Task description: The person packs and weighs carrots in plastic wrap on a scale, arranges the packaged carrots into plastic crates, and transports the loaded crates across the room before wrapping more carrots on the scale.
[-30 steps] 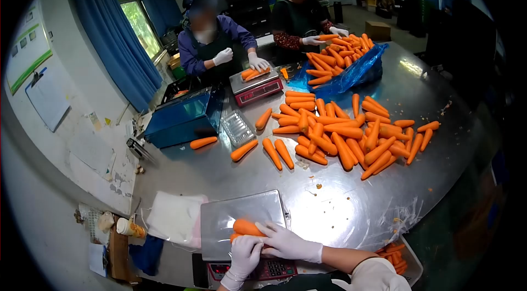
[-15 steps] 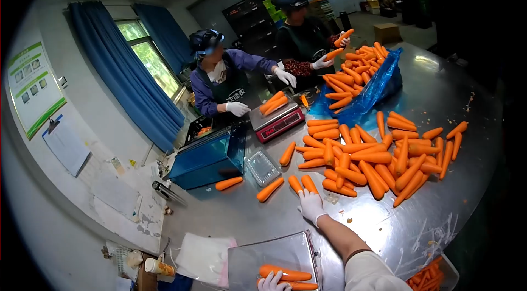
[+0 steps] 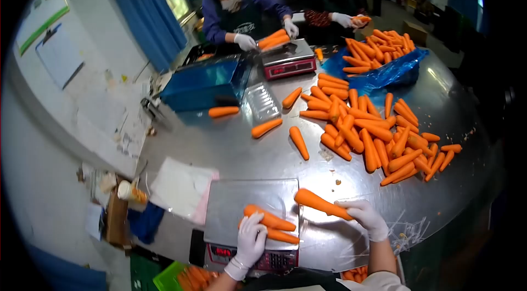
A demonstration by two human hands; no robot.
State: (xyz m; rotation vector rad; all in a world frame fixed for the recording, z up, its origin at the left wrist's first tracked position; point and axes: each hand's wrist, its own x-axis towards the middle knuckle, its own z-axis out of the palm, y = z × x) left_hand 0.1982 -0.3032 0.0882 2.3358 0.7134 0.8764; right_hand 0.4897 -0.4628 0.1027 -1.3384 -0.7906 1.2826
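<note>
My gloved right hand [image 3: 369, 219] grips a large carrot [image 3: 318, 203] by one end and holds it above the steel table, just right of the near scale. On the metal pan of that scale [image 3: 236, 192] lie two carrots [image 3: 272, 218] side by side. My gloved left hand [image 3: 251, 239] is closed over their left ends. The scale's red display [image 3: 222, 251] is lit, too blurred to read. Beyond the scale, a single carrot [image 3: 299, 143] lies on the table, left of a big heap of carrots [image 3: 379, 143].
Across the table, a person [image 3: 241, 11] in white gloves holds carrots over a second scale [image 3: 290, 67]. Another person [image 3: 335, 5] handles a carrot behind a blue bag [image 3: 392, 77] of carrots. A clear plastic tray [image 3: 262, 102], blue box [image 3: 200, 85] and white sheets [image 3: 178, 186] are to the left.
My right hand has taken a carrot from beside the heap and carried it back near the scale. The view has tilted down. The person opposite now holds the carrots on the far scale.
</note>
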